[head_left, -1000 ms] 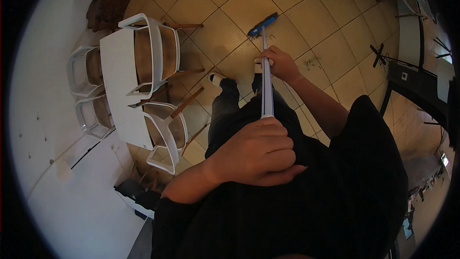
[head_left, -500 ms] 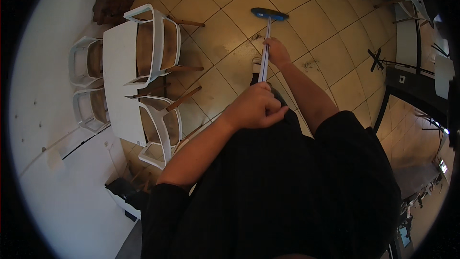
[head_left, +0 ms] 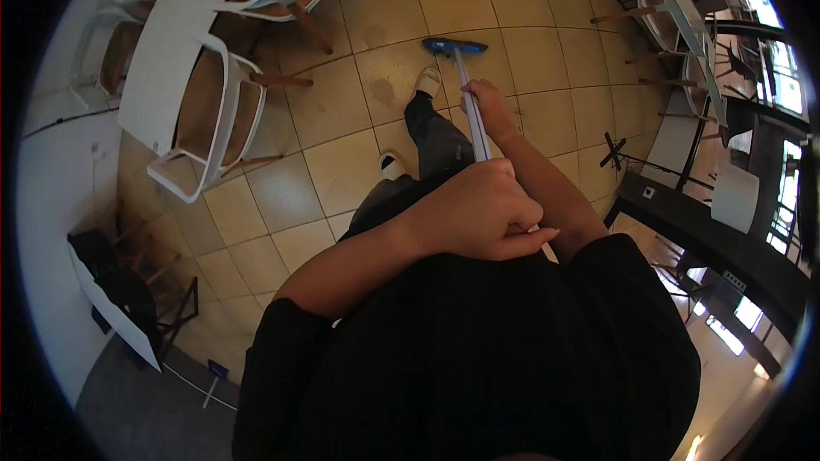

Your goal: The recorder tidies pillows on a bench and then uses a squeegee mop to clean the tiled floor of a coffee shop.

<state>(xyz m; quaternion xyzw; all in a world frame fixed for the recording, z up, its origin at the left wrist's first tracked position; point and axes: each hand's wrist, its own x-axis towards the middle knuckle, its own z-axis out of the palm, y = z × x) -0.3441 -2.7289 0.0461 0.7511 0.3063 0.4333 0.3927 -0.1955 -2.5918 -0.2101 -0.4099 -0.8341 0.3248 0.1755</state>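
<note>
A broom with a blue head (head_left: 455, 46) rests on the tiled floor ahead of me, its pale pole (head_left: 476, 130) slanting back toward my body. My left hand (head_left: 477, 209) is closed around the upper part of the pole, close to my chest. Farther down the pole, my right hand (head_left: 490, 109) grips it too, nearer the broom head. The broom head's bristles hardly show from above. My shoe (head_left: 428, 81) is planted just behind the broom head, and the other shoe (head_left: 391, 166) stands farther back to the left.
To the left, a white table (head_left: 158, 68) has white chairs (head_left: 224, 119) with brown seats along it. More chairs (head_left: 662, 8) stand at the far right. A black cross-shaped table base (head_left: 612, 151) and a dark counter (head_left: 709, 222) lie to the right.
My view has turned, and the table and chairs now sit farther left. Both shoes have come into sight. The broom head appears slightly nearer and left; both hands keep their hold.
</note>
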